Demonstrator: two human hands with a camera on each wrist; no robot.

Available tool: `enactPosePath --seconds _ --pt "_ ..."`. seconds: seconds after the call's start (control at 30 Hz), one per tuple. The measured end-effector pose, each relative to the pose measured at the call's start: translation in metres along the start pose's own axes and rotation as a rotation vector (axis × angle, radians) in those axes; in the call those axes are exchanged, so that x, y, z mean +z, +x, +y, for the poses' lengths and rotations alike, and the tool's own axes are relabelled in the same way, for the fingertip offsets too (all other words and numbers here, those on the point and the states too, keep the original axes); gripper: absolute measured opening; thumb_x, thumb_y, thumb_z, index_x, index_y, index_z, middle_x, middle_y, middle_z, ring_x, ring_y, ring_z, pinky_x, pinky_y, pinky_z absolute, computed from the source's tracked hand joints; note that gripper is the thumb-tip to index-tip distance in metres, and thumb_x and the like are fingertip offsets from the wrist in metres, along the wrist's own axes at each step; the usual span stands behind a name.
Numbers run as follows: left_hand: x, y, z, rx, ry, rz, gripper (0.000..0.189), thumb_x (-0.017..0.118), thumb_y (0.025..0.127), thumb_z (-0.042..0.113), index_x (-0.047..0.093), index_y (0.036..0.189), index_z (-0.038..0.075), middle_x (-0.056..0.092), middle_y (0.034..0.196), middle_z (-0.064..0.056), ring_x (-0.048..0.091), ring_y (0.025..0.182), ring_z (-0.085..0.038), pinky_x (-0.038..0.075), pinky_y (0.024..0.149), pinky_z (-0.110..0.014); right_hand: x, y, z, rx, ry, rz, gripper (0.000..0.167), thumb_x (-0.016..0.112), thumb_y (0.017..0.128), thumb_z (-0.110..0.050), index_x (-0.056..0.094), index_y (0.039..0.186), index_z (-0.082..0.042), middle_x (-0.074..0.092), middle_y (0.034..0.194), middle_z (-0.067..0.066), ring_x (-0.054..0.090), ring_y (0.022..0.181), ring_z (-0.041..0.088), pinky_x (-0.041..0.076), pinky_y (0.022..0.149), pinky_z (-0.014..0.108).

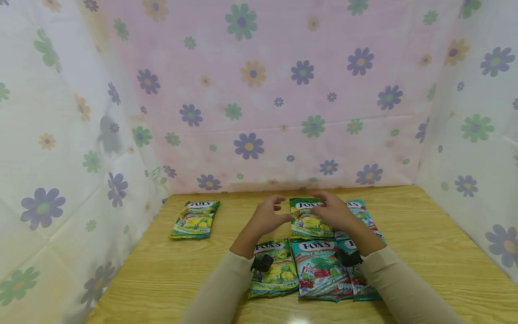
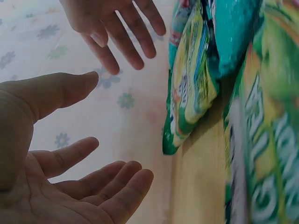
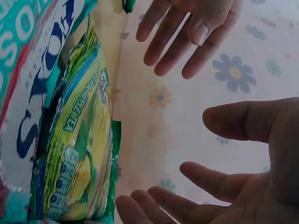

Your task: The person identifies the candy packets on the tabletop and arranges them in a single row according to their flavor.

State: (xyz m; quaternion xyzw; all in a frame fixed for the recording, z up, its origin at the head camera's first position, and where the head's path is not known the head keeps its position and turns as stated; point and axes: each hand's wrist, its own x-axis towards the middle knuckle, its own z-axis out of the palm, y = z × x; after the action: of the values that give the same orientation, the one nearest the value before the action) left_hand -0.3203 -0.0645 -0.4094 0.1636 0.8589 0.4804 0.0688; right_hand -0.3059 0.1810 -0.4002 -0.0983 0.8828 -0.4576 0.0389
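My left hand (image 1: 269, 218) and right hand (image 1: 335, 211) hover above the table, fingers spread and slightly bent, holding nothing. Between and below them lie Fox's candy bags: a yellow-green Spring Tea bag (image 1: 303, 222) at the back, partly behind the right hand, another Spring Tea bag (image 1: 279, 272) in front, and a teal Mint Blossom bag (image 1: 321, 270) beside it. Two more teal bags, one at the back right (image 1: 357, 208) and one at the front right (image 1: 360, 279), are partly covered by my right arm. In the left wrist view the left palm (image 2: 56, 186) faces the right hand across a gap.
A separate Spring Tea bag (image 1: 196, 220) lies at the back left of the wooden table (image 1: 154, 274). Flower-printed cloth (image 1: 275, 103) walls in the table at the back and both sides. Bare wood shows between the single bag and the group.
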Motion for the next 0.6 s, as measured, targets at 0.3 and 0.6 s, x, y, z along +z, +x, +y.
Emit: enactPosePath --seconds 0.3,0.6 --pt "0.017 -0.001 -0.004 -0.045 -0.078 -0.07 0.061 0.071 0.1 0.038 0.05 0.151 0.012 0.05 0.155 -0.016 0.05 0.141 -0.037 0.049 0.109 -0.058 0.0 0.005 0.008 0.078 -0.114 -0.064 0.068 0.06 0.102 -0.036 0.041 0.155 0.002 0.044 0.156 0.029 0.056 0.129 0.044 0.053 0.097 0.058" --pt "0.02 0.002 -0.004 -0.067 -0.151 -0.135 0.058 0.067 0.102 0.034 0.049 0.151 0.008 0.053 0.151 -0.019 0.056 0.134 -0.038 0.051 0.104 -0.057 0.004 0.003 0.011 0.127 -0.123 -0.097 0.06 0.06 0.102 -0.028 0.047 0.152 0.003 0.048 0.15 0.033 0.062 0.116 0.043 0.057 0.085 0.05"
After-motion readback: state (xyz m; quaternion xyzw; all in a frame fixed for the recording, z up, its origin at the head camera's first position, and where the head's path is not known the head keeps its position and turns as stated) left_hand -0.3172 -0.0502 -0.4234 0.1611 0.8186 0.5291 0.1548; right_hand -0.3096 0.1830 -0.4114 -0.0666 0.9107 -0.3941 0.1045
